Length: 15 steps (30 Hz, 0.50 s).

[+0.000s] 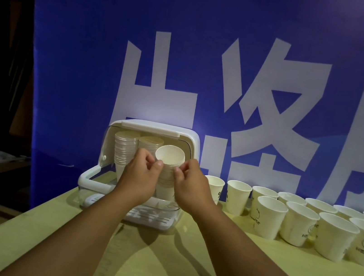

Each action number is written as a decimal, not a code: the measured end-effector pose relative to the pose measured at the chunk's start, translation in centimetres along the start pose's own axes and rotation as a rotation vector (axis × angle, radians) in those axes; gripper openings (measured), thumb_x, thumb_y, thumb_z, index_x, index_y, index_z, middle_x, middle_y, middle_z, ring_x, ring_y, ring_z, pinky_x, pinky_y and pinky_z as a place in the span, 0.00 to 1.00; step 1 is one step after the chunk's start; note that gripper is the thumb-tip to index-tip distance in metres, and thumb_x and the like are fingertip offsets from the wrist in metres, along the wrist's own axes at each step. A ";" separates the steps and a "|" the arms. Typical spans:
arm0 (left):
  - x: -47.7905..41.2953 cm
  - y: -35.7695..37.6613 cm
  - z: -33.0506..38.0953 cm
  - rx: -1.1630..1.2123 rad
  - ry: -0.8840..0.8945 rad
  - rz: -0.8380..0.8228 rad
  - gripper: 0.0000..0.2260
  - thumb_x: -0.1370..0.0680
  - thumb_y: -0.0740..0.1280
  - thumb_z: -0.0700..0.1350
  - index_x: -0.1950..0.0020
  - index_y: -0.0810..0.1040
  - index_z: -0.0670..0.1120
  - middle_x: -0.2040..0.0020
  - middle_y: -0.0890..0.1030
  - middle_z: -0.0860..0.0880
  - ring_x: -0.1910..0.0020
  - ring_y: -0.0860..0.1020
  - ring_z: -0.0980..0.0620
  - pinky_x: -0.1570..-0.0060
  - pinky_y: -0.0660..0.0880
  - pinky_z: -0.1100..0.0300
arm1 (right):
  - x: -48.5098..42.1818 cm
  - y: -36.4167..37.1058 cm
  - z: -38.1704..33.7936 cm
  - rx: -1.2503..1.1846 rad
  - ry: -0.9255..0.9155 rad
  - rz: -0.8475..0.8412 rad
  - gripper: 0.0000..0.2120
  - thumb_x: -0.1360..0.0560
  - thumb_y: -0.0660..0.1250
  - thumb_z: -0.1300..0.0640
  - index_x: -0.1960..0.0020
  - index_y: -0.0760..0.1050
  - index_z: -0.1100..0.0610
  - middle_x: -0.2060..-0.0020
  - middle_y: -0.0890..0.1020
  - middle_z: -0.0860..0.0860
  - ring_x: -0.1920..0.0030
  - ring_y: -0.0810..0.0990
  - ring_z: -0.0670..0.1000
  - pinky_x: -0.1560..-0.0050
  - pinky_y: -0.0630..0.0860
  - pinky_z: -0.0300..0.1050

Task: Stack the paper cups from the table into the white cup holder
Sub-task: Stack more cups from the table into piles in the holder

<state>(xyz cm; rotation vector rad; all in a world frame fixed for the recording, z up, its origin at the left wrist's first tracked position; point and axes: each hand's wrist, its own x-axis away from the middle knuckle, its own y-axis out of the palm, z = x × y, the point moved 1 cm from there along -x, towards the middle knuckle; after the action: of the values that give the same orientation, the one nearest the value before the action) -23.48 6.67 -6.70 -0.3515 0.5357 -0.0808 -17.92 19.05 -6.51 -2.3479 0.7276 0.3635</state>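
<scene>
Both forearms reach up from the bottom edge over the pale yellow-green table (179, 268), matte and smooth. My left hand (140, 175) and right hand (192, 185) meet at a stack (167, 173) of nested paper cups, fingers curled round its ribbed rims from either side; the left thumb presses just under the top cup's mouth. That mouth, a clean round opening, tilts toward me, so the stack's long axis leans up and back toward the camera, its foot down inside the holder (136, 178).

This holder is glossy white plastic, a rounded box with its clear front flap lifted and a slotted base tray. Behind my hands two more stacks (136, 149) stand inside it, their rims forming fine ridges.

To the right, loose cups (299, 218) stand upright, mouths up, in two rows along the table's far edge, plain white tapered paper with dark smiley prints on some. A blue banner (212, 59) with large white characters hangs behind.
</scene>
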 end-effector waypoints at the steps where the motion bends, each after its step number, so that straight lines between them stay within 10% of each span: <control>1: 0.0 0.1 0.0 -0.021 0.001 -0.010 0.06 0.16 0.64 0.51 0.49 0.70 0.50 0.52 0.79 0.49 0.54 0.78 0.49 0.59 0.75 0.53 | 0.0 0.1 0.2 0.004 -0.010 -0.016 0.07 0.17 0.61 0.51 0.41 0.67 0.48 0.43 0.79 0.49 0.48 0.77 0.47 0.50 0.78 0.41; 9: 0.6 0.5 -0.2 -0.151 0.051 -0.173 0.12 0.15 0.61 0.50 0.32 0.75 0.55 0.40 0.78 0.54 0.42 0.79 0.50 0.41 0.79 0.49 | 0.0 0.3 0.6 0.079 0.003 -0.051 0.19 0.18 0.63 0.53 0.27 0.70 0.51 0.33 0.78 0.50 0.37 0.78 0.52 0.39 0.76 0.48; 15: 0.8 0.5 0.0 -0.171 0.063 -0.065 0.07 0.17 0.64 0.46 0.54 0.79 0.51 0.58 0.81 0.51 0.57 0.79 0.51 0.60 0.75 0.58 | -0.1 -0.2 0.9 0.082 0.011 0.001 0.13 0.20 0.66 0.56 0.36 0.78 0.51 0.44 0.82 0.49 0.48 0.82 0.49 0.45 0.82 0.47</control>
<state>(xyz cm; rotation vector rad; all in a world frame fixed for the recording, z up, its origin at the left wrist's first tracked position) -22.74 7.02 -7.26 -0.5347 0.5949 -0.1099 -17.94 19.77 -7.05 -2.2741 0.7352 0.3149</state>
